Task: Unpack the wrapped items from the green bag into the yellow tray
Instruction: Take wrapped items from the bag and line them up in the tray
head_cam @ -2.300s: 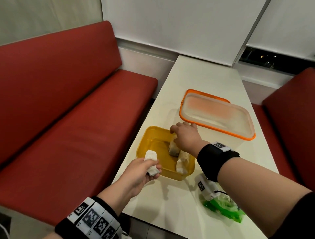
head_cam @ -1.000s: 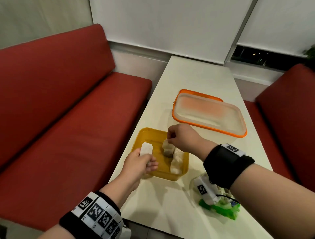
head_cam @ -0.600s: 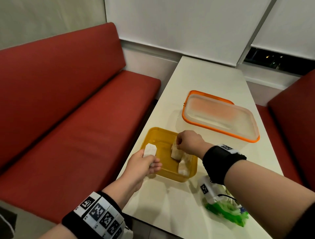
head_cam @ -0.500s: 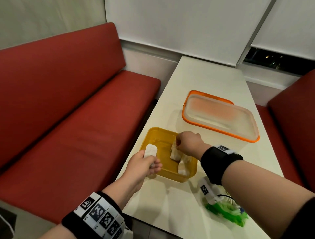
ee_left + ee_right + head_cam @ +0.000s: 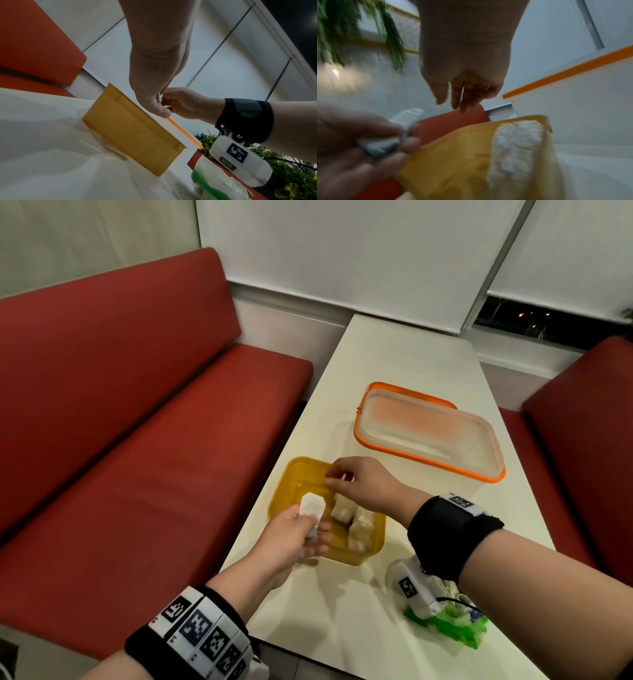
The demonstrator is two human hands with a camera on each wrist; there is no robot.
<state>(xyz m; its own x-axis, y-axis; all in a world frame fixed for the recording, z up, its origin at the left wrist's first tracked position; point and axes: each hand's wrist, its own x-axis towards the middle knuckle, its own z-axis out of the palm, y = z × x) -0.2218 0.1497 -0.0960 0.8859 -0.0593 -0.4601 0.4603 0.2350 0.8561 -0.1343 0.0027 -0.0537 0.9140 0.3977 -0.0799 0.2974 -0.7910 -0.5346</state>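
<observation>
The left hand (image 5: 291,537) pinches a white wrapped item (image 5: 311,506) over the yellow tray (image 5: 284,484), low in the frame's centre. Two more wrapped items (image 5: 356,525) lie inside. The right hand (image 5: 363,484) hovers above, fingers loose, holding nothing. The green bag (image 5: 455,628) lies at lower right. No writing is readable.

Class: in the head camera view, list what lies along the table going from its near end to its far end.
green bag → yellow tray → orange-rimmed container
</observation>
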